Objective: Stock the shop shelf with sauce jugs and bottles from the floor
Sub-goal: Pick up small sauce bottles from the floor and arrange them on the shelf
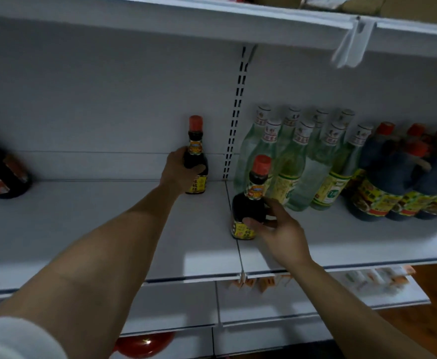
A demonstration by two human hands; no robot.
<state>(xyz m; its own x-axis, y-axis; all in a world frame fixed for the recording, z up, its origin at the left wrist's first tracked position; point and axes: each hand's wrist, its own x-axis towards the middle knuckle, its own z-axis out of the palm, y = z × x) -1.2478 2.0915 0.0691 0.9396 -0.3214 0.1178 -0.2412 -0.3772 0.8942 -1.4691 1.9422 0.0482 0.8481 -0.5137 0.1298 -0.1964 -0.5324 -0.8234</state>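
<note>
At the bottom-left corner of my feed, white sleeve [10, 338]: blurred, cut off by the frame.
Round red object [145, 343]: on a lower tier, half hidden; I cannot tell what it is.
Orange-and-white price tags [264, 281]: clipped along the shelf lip, print too smeared to read.
Right hand [277, 229]: thumb and fingers curled round the lower body of the near bottle.
Near small dark glass sauce bottle with red cap [248, 203]: at the front of the white metal shelf [95, 218], over the seam between two deck panels. Neck label reads "180", I think; the yellow body label is partly covered by the thumb.
Left hand [178, 169]: wrapped round the far bottle's shoulder.
Far matching dark sauce bottle [195, 156]: upright by the back wall, yellow label with Chinese characters I cannot make out.
Clear green-tinted bottles with white caps [290, 164]: rows just right of the near bottle, yellow-green labels unreadable.
Dark red-capped plastic jugs [393, 177]: further right, cut by the frame edge.
Lone dark jug [2, 172]: far left, blurred, tilted.
Slotted upright [235, 112]: on the back wall between the two bottles.
</note>
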